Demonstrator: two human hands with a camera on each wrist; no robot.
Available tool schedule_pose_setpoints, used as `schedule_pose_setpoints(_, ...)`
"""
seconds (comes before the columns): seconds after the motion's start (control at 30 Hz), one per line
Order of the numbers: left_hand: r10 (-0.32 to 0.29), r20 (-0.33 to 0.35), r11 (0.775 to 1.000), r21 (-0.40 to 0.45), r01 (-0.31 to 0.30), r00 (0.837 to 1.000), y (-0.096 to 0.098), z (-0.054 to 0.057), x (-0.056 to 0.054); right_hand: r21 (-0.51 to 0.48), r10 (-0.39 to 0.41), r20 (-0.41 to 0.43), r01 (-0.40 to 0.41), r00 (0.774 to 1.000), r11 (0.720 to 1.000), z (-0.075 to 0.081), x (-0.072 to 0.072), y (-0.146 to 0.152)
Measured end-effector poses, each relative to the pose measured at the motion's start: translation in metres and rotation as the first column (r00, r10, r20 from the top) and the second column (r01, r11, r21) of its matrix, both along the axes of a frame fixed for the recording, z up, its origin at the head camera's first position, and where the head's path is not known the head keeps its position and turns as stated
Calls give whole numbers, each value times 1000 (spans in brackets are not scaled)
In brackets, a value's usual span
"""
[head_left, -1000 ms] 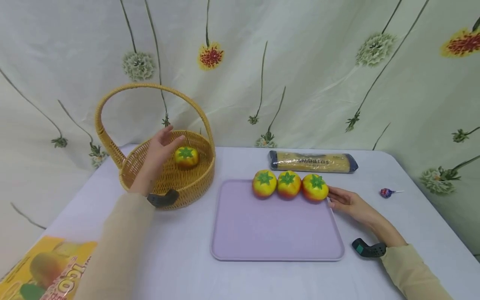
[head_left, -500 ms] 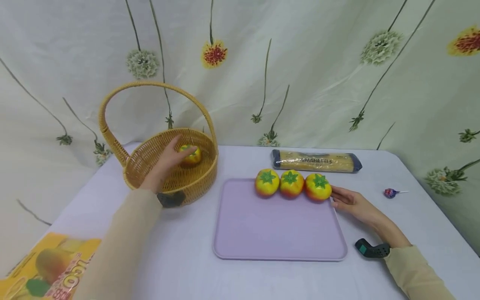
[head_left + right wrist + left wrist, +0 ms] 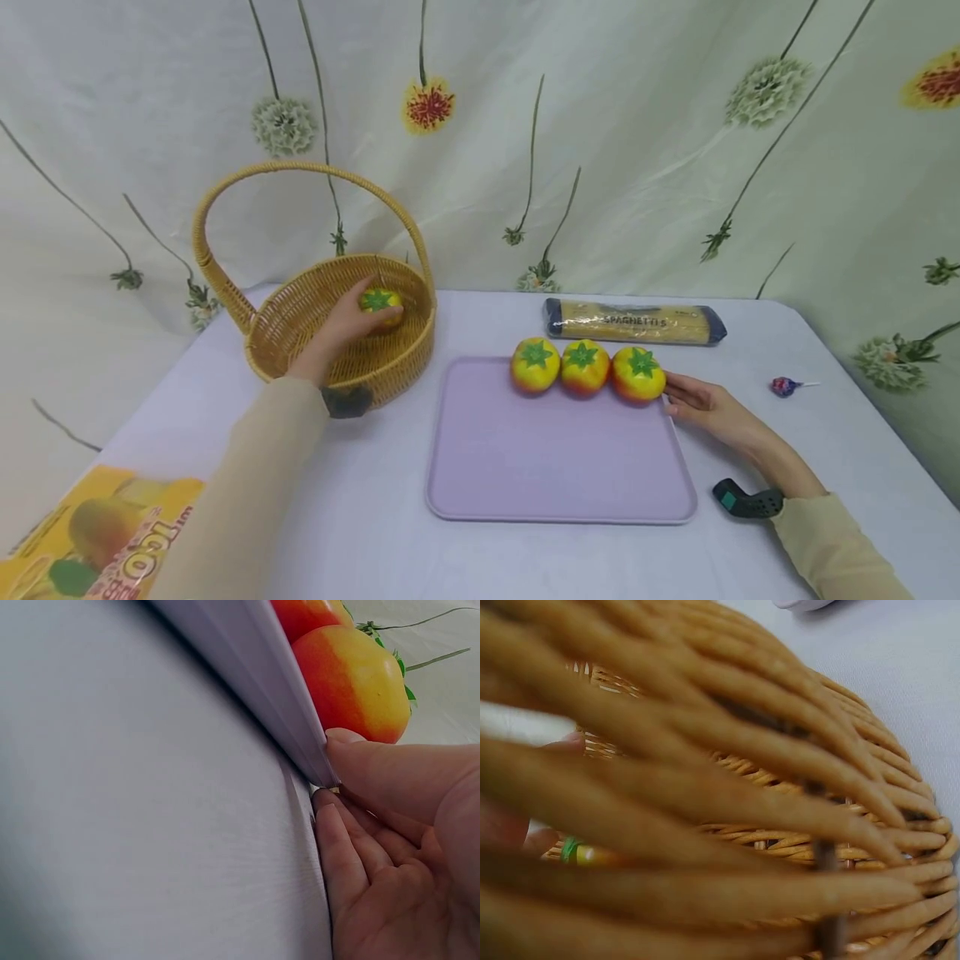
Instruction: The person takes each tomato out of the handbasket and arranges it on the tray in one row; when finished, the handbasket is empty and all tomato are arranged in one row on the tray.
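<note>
Staged tabletop setup, prob. a recording room: floral curtain (image 3: 600,125) as backdrop, white-clothed table (image 3: 375,517), toy fruit (image 3: 585,367), tray (image 3: 555,467).

Head camera looks forward and down from above the table (image 3: 390,492), taking in both arms, a basket (image 3: 408,350) at left and a tray (image 3: 555,458) at centre. Left wrist camera sits very close against the basket's blurred wicker wall (image 3: 795,825), peering through. Right wrist camera lies low on the table, close beside the tray edge (image 3: 255,697), which the head view shares
</note>
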State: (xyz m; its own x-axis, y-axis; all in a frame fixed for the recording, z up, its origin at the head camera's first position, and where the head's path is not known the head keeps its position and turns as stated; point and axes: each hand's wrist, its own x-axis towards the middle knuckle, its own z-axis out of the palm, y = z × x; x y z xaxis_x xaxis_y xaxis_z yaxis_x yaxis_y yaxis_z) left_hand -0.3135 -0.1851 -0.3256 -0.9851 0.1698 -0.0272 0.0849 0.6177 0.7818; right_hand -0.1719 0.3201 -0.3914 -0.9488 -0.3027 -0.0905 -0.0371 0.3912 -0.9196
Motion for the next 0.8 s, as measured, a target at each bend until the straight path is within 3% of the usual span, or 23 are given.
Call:
schedule_pose_setpoints(0.27,-8,-22,997,-81,6,1000,1,1,-2,-8,17,-14,-17,1000,1000,2,0,0)
schedule_pose_setpoints(0.8,12,37,998,-64,-10,999,2,4,5,-9,32,-25,-32,999,999,3,2,-1)
